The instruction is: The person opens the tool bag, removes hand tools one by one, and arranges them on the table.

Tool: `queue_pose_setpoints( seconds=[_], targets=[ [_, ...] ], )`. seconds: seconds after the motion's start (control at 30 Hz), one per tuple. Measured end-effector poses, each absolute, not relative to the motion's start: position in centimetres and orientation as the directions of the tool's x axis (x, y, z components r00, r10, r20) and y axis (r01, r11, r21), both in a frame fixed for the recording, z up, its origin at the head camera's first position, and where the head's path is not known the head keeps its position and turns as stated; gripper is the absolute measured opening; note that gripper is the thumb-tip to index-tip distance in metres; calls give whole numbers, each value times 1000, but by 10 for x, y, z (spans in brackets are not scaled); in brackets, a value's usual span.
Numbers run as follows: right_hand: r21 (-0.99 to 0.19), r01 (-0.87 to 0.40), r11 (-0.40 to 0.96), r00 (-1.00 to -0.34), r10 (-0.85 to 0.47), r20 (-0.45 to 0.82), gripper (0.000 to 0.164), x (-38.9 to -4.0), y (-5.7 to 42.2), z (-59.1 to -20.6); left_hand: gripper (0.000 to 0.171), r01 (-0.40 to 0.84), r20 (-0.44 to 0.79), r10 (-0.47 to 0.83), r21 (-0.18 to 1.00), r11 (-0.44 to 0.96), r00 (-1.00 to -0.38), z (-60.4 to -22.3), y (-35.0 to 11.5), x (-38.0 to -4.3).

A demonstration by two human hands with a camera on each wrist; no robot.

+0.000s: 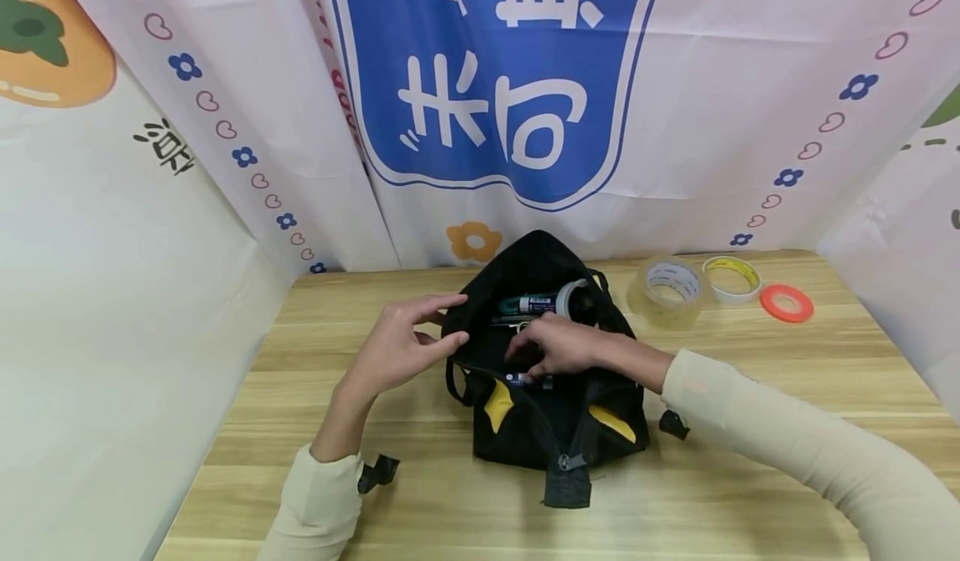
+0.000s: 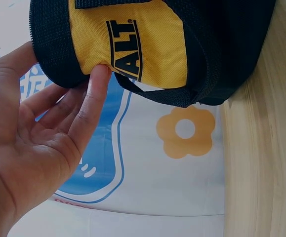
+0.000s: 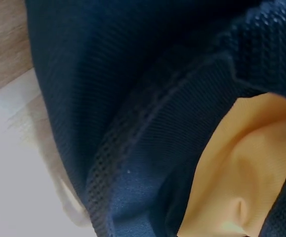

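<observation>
A black and yellow zip tool bag (image 1: 517,436) stands unzipped on the table. My left hand (image 1: 401,340) pinches its left rim; in the left wrist view fingers (image 2: 97,81) press the yellow side panel with black lettering. Inside the bag, my right hand (image 1: 558,344) has thumb and forefinger bent and apart. Its thumb is at a small dark tube with a blue-and-white label (image 1: 528,380); whether they touch is unclear. Deeper in lie a labelled tube (image 1: 536,304) and a pale ring-shaped item (image 1: 567,298). The right wrist view shows bag fabric (image 3: 241,173), with the hand hidden.
Right of the bag, by the back curtain (image 1: 690,127), lie a clear tape roll (image 1: 637,298), a white-and-yellow tape roll (image 1: 735,297) and a red-orange tape ring (image 1: 768,307). Small black strap pieces show near the left sleeve (image 1: 386,469) and right sleeve (image 1: 673,424).
</observation>
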State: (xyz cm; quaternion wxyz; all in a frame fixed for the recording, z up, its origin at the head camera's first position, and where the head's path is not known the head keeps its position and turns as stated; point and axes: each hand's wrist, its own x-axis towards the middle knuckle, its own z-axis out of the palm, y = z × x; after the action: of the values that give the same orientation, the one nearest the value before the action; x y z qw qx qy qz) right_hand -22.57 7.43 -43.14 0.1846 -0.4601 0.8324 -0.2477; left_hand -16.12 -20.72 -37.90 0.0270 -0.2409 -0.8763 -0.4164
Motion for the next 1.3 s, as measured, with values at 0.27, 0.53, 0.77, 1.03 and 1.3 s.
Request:
queue_pose_setpoints(
  seconds=[0.27, 0.53, 0.77, 1.03, 1.3],
  targets=[
    [-553, -689, 468, -489, -864, -121, 28, -223, 72, -436, 46, 447, 252, 398, 714, 538, -882, -379, -207, -161],
    [-545, -681, 488, -502, -854, -138, 27, -224, 76, -431, 46, 451, 255, 400, 713, 537, -880, -378, -208, -161],
    [-567, -663, 489, -540, -837, -90, 25, -225, 86, -415, 46, 458, 259, 409, 713, 531, -875, -379, -207, -161],
    [-597, -617, 512, -598, -799, -67, 26, -223, 99, -392, 47, 460, 259, 410, 710, 533, -875, -379, -207, -161],
    [-612, -618, 494, -632, -775, 13, 27, -216, 112, -375, 47, 455, 252, 408, 708, 541, -878, -379, -207, -161]
  ],
)
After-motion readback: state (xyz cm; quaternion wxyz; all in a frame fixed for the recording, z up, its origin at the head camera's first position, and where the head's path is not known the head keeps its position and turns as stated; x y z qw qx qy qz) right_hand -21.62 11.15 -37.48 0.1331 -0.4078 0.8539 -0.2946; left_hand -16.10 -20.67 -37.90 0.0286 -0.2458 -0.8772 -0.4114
